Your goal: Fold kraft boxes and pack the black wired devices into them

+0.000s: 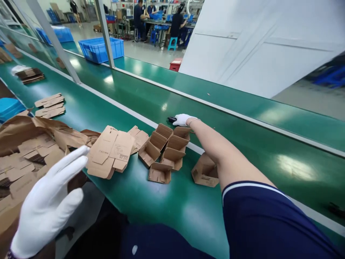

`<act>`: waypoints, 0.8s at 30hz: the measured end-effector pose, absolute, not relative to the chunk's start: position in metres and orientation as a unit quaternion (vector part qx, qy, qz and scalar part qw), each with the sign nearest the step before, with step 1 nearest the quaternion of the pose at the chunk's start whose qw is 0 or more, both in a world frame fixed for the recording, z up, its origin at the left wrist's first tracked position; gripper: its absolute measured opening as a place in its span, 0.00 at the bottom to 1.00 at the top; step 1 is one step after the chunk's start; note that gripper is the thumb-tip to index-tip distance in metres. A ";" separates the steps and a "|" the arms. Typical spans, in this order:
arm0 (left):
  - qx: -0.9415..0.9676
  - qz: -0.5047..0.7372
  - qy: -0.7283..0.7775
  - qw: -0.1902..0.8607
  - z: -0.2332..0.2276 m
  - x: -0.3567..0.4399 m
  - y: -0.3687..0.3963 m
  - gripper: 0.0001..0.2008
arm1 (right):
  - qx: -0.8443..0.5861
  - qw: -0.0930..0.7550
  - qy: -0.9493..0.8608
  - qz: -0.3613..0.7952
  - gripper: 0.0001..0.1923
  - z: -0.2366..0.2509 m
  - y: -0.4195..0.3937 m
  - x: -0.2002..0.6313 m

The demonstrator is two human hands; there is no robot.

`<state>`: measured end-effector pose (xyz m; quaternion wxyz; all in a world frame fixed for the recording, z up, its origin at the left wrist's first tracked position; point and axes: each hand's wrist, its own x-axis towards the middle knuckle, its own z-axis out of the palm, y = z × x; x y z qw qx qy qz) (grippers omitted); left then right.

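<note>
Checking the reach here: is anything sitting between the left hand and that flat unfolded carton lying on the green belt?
Nothing visible does. The left hand hovers open with its fingertips close to the flat carton, and only the edge of the brown paper wrapping lies beside that path, not across it. The right hand is far off on a small black object.

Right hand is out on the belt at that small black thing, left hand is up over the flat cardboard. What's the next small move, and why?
Probably close the right hand on the small black object and draw it back toward the folded boxes: the fingers already touch it, while the left hand hovers open, holding nothing.
</note>
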<state>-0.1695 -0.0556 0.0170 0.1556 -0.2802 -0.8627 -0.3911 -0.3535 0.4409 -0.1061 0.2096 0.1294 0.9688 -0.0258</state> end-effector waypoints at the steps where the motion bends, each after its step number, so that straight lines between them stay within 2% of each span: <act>1: -0.281 -0.409 -0.857 0.141 0.016 -0.169 -0.052 0.27 | 0.138 0.205 0.969 -0.028 0.23 -0.099 0.443 -0.350; 3: -0.291 -0.436 -0.844 0.115 0.014 -0.170 -0.038 0.26 | 0.158 0.176 0.971 -0.037 0.24 -0.075 0.451 -0.334; 6: -0.337 -0.491 -0.802 0.049 0.003 -0.168 0.000 0.23 | 0.180 0.034 0.983 -0.012 0.27 -0.023 0.451 -0.280; 8: -0.339 -0.571 -0.746 -0.048 -0.005 -0.164 0.039 0.22 | 0.186 -0.091 0.977 0.046 0.28 0.012 0.431 -0.226; 10: -0.298 -0.673 -0.656 -0.168 -0.009 -0.157 0.086 0.26 | 0.182 -0.170 0.962 0.112 0.26 0.036 0.394 -0.166; 12: -0.258 -0.747 -0.564 -0.240 -0.008 -0.144 0.131 0.30 | 0.163 -0.198 0.953 0.159 0.24 0.043 0.349 -0.108; 17: -0.172 -0.845 -0.388 -0.326 -0.013 -0.095 0.189 0.16 | 0.115 -0.220 0.951 0.185 0.23 0.008 0.275 -0.010; 21: -0.131 -0.818 -0.351 -0.437 -0.040 -0.078 0.184 0.11 | 0.090 -0.248 0.954 0.145 0.22 -0.026 0.271 0.034; 24: -0.201 -0.782 -0.382 -0.450 -0.061 -0.083 0.172 0.17 | 0.066 -0.242 0.960 0.128 0.18 -0.032 0.281 0.059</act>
